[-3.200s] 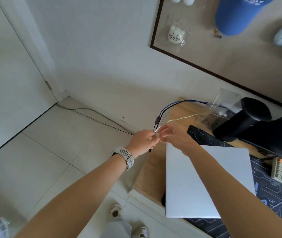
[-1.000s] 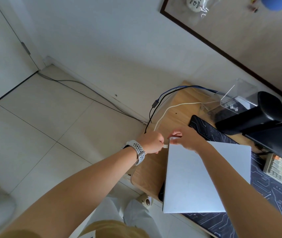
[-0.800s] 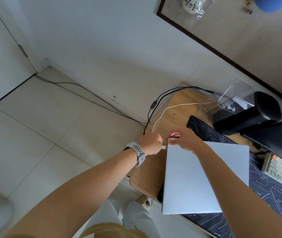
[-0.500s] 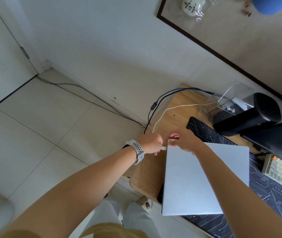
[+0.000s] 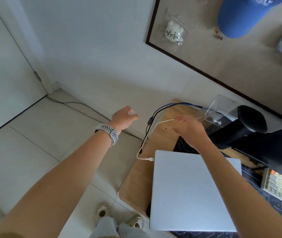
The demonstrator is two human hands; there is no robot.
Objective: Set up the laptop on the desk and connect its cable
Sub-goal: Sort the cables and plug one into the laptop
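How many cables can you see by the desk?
4, maybe more hidden. A white cable plugs into the laptop at its left edge. A blue cable and a black cable drop off the desk's corner. A grey cable runs along the floor by the wall.

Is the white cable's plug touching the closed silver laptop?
Touching: the head view shows the white cable's plug meeting the closed silver laptop's left edge, no gap.

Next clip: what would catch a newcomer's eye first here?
The closed silver laptop lying flat on the wooden desk, with a white cable meeting its left edge at the far corner. Above it, the two bare hands: the left hand, with a watch on its wrist, out over the floor, and the right hand over the desk's far end.
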